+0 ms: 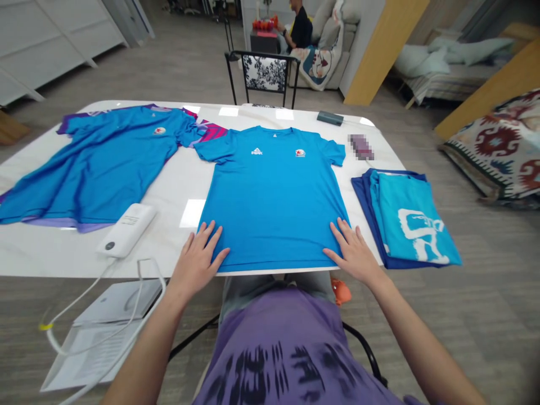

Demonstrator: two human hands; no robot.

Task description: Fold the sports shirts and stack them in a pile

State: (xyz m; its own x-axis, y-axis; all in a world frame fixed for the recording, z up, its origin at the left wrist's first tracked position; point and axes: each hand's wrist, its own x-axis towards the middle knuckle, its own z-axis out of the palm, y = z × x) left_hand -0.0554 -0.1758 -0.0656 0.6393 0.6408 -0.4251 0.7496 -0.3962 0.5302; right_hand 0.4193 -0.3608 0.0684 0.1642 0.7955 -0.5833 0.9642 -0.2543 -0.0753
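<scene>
A blue T-shirt [274, 197] lies flat in front of me, its collar at the far side and its hem along the table's near edge. Small logos mark its chest. My left hand [201, 260] rests with spread fingers on the lower left corner of the shirt. On the lower right corner lies my right hand [353, 253], palm down and fingers apart. Off to the left, a second blue T-shirt [113, 152] is spread over purple and pink garments. Folded clothes [405, 219], turquoise over dark blue, sit to the right.
The white table [177, 197] carries a white power bank [129, 229] with a cable, a dark case [329, 118] and a blurred phone-like item [361, 147]. A chair [265, 73] stands at the far edge. Beyond it, a person [298, 28] sits near a sofa.
</scene>
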